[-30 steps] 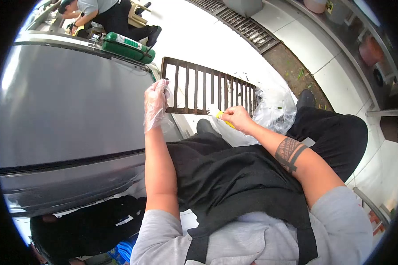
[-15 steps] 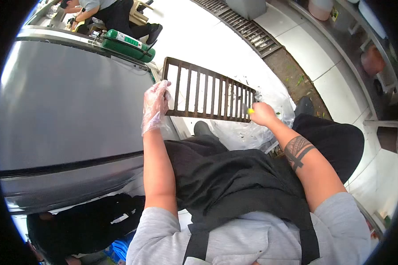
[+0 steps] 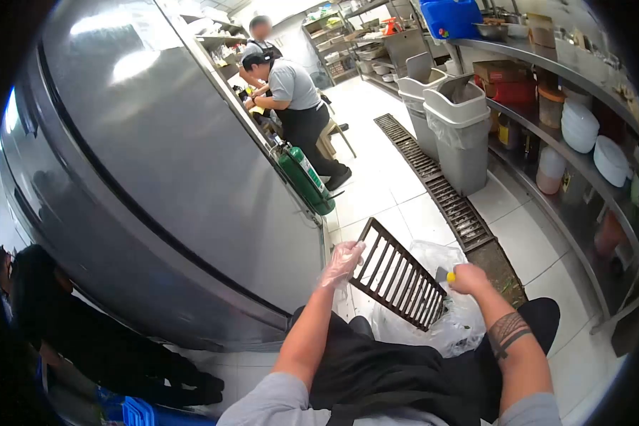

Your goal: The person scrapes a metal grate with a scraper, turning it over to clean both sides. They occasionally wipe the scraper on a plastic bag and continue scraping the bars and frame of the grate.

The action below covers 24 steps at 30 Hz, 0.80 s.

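In a clear plastic glove, my left hand [image 3: 343,263] grips the upper left end of a dark metal drain grate [image 3: 399,275]. The grate is tilted, its lower right end down at a clear plastic bag [image 3: 468,312] spread on the floor between my legs. My right hand [image 3: 470,279] is closed around a scraper [image 3: 442,274] with a yellow handle and a flat grey blade. The blade is beside the grate's right end. Small dark and green bits lie in the bag.
A floor drain channel [image 3: 447,188], partly covered by grates, runs ahead on the right. Grey bins [image 3: 460,142] and a metal shelf [image 3: 547,135] stand beyond it. On the left are a large steel cabinet [image 3: 184,156] and a green cylinder [image 3: 305,181]. Two people [image 3: 291,85] work further back.
My view has lifted and turned, bringing in more of the room. The grate now slants down more steeply to the right. Both hands keep their holds, and the scraper's blade shows more plainly.
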Each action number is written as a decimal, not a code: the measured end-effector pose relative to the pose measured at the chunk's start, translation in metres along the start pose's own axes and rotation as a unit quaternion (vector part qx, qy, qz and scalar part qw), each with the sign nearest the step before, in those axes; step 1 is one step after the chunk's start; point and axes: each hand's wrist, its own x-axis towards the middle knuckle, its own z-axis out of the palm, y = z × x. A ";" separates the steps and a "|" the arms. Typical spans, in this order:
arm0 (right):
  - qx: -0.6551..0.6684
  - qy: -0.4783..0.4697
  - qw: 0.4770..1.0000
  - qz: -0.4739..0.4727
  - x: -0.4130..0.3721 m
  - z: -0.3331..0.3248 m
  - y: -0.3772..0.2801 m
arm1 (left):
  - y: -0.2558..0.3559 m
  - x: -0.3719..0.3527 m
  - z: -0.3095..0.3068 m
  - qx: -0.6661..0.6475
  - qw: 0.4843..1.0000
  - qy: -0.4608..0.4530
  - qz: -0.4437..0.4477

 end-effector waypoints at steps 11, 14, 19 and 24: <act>0.148 0.128 0.976 -0.100 -0.036 -0.083 0.030 | 0.045 0.025 0.031 0.085 0.992 -0.067 0.059; 0.109 0.110 0.978 -0.138 -0.042 -0.090 0.017 | 0.043 0.031 0.022 0.128 0.989 -0.064 0.035; 0.099 0.038 0.966 -0.236 -0.031 -0.093 0.008 | 0.024 0.044 0.018 0.032 0.998 -0.057 -0.010; 0.094 -0.019 0.959 -0.268 -0.016 -0.095 -0.003 | 0.040 0.044 0.020 0.018 0.995 -0.060 -0.081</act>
